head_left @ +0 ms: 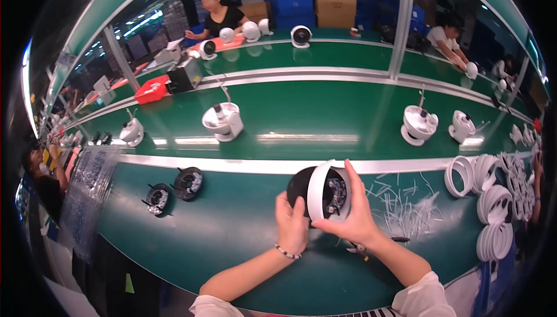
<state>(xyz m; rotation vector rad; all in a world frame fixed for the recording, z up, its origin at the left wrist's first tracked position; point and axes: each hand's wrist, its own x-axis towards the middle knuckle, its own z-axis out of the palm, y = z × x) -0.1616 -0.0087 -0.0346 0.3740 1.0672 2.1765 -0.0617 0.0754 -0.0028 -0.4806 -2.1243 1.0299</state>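
Lower centre of frame: the left hand (292,224) and right hand (354,215) both close their grip on a round fan housing (325,191), white ring over black body, raised above the green worktop (243,224). Left of it lie two black motor discs (174,191). At right, stacked white rings (493,201). Farther up, the belt carries white fan assemblies (223,121).

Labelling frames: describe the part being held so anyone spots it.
On the near green bench, both hands meet at centre. Left hand and right hand hold a round black unit ringed by a white cover; the two black discs farther left lie bare.
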